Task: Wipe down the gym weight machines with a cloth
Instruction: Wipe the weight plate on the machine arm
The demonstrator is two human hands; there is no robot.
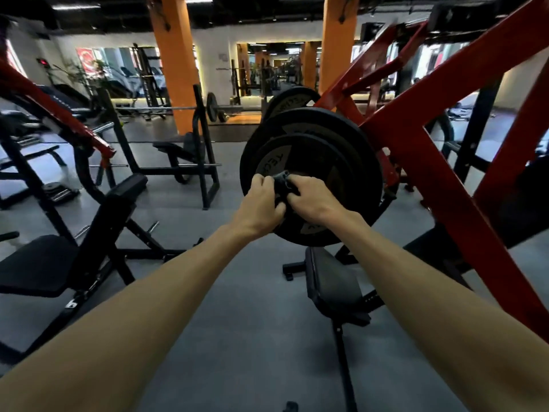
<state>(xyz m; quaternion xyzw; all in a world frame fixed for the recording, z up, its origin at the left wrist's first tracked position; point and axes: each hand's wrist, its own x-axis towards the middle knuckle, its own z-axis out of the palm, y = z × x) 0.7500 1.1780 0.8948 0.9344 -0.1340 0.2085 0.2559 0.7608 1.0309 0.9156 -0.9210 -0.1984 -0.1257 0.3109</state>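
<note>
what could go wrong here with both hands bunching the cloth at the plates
1. Both hands, left hand and right hand, pinch the dark cloth together, so little of it may reach the front weight plate.
2. The padded bench stands close below; stepping nearer could catch a shin.

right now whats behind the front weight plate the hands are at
Behind the front weight plate sits a larger black plate, then another, on the red frame. Both hands and the cloth cover the hub.

Two bare forearms reach in from five and seven o'clock; left hand and right hand wear no sleeves, gloves, rings or watches.
</note>
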